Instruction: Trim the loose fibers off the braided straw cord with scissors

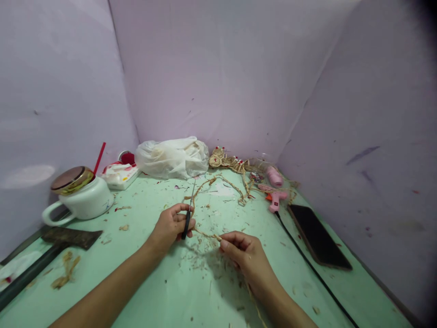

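My left hand (pixel 175 222) is closed around the black handles of a small pair of scissors (pixel 187 223), whose thin blades point up and away from me. A braided straw cord (pixel 204 233) passes by the left fingers and runs across to my right hand (pixel 244 255), which pinches it between thumb and fingertips. Beyond the left hand the cord (pixel 229 183) loops over the table in an arc. A loose strand (pixel 254 303) hangs below my right hand toward the near edge. Both hands are just above the green tabletop (pixel 191 291), among straw scraps.
At left are a white mug (pixel 87 200) with a lidded jar on it and a hammer-like tool (pixel 71 238). A white plastic bag (pixel 172 157) and woven straw pieces (pixel 225 160) with red pins lie at the back. Right are a pink glue gun (pixel 277 198) and a phone (pixel 319 234).
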`<state>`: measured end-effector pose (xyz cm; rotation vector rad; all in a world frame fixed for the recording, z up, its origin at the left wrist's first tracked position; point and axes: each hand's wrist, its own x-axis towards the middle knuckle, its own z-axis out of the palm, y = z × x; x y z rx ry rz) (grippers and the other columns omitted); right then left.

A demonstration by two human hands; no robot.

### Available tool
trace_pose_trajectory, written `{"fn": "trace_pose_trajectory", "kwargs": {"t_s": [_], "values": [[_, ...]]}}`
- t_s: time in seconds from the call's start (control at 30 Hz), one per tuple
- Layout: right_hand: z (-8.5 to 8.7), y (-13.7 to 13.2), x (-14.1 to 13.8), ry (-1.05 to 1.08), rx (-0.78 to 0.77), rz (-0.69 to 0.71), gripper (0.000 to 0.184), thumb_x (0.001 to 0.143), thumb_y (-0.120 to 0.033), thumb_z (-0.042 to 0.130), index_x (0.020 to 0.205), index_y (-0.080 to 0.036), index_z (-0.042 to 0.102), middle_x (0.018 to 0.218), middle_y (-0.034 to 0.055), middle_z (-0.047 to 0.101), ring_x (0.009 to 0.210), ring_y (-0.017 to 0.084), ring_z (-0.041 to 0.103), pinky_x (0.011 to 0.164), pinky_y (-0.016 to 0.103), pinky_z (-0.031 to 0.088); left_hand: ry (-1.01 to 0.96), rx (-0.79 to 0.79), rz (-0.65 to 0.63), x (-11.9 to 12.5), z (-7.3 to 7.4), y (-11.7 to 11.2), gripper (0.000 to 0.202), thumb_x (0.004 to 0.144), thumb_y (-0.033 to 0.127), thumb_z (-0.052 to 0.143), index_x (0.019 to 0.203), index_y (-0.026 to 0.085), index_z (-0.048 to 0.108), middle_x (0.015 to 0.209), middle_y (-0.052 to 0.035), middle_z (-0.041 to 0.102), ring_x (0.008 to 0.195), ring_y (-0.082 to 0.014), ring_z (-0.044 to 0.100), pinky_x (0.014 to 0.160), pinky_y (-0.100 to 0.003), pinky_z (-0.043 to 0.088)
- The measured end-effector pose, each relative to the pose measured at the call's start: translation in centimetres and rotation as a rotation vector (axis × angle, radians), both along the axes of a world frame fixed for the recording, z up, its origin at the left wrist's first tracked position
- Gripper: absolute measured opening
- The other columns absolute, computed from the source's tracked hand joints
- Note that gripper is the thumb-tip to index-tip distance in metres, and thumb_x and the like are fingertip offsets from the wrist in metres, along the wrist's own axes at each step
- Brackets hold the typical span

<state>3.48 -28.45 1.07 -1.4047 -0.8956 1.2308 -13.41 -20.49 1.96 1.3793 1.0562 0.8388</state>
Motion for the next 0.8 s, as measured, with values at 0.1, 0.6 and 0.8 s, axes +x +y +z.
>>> {"fn": "trace_pose_trajectory", "kwargs": {"t_s": [0.1,0.6,0.8], "values": [[0.2,0.2,0.7,-0.032,0.025,-0.043,0.018,0.057,-0.030,0.067,0.066,-0.014,0.066,0.047,-0.0035,0.051,0.038,0.005,0.031,0.039,0.020,0.023,0.331,0.350,-0.035,-0.7,0.9,-0.5,0.029,0.065,0.031,0.057,0.090,0.018,0.050,0.053,0.0053,0.048,0.047,-0.0092,0.044,0.045,-0.020,0.033],[0.2,0.4,1.8,-0.086,0.205,0.134,0.012,0.062,-0.025,0.064,0.069,-0.018,0.070,0.068,0.0030,0.068,0.064,0.015,0.057,0.063,0.027,0.042,0.750,1.139,-0.453,-1.9,1.5,-1.4,0.059,0.060,0.014,0.048,0.119,0.018,0.046,0.103,-0.0118,0.053,0.089,-0.0247,0.052,0.071,-0.036,0.045],[0.4,0.4,1.8,-0.100,0.200,0.134,0.010,0.063,-0.022,0.063,0.068,-0.018,0.071,0.067,0.0032,0.068,0.063,0.015,0.057,0.061,0.026,0.042,0.739,1.097,-0.499,-1.8,1.5,-1.5,0.060,0.059,0.012,0.046,0.119,0.019,0.045,0.100,-0.0112,0.055,0.086,-0.0240,0.052,0.070,-0.035,0.044]]}}
